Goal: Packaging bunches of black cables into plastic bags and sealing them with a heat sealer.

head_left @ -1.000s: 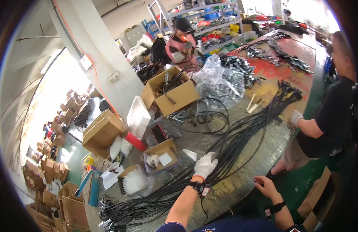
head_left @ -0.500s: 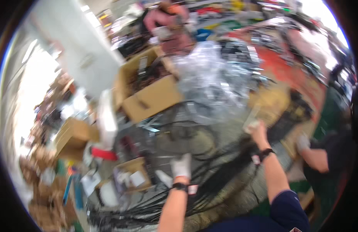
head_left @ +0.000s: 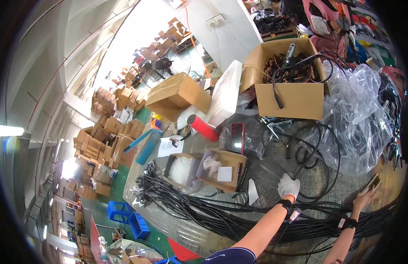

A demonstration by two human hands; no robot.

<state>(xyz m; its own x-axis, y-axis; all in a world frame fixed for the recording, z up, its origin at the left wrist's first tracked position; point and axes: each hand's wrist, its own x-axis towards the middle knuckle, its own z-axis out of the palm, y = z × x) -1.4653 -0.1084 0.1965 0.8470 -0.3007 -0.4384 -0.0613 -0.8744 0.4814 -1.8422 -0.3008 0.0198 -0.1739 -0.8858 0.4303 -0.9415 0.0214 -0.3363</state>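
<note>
My left hand (head_left: 287,187), in a white glove, hovers over or rests on the work table (head_left: 267,174) beside a loop of black cable (head_left: 318,152). Its fingers look apart, with nothing visible in them. At the right, my right hand (head_left: 363,200) is closed on a small flat rectangular piece (head_left: 372,184), tan and dark; its kind is unclear. A long bundle of black cables (head_left: 221,215) with connector ends at the left runs below both hands. Left of my left hand lies a white pointed scrap (head_left: 253,192).
A carton (head_left: 289,101) of copper-coloured parts, with a corded tool on top, stands at the back. Clear plastic bags (head_left: 353,119) spread to its right. Small boxes (head_left: 228,165), a red cylinder (head_left: 202,127) and a phone-like object (head_left: 237,138) lie left of centre. Blue crates (head_left: 138,225) stand on the floor.
The view has swung left, showing more floor and stacked cartons, and is sharper. My right hand still holds the flat piece. The co-worker's arm at the right is out of view.
</note>
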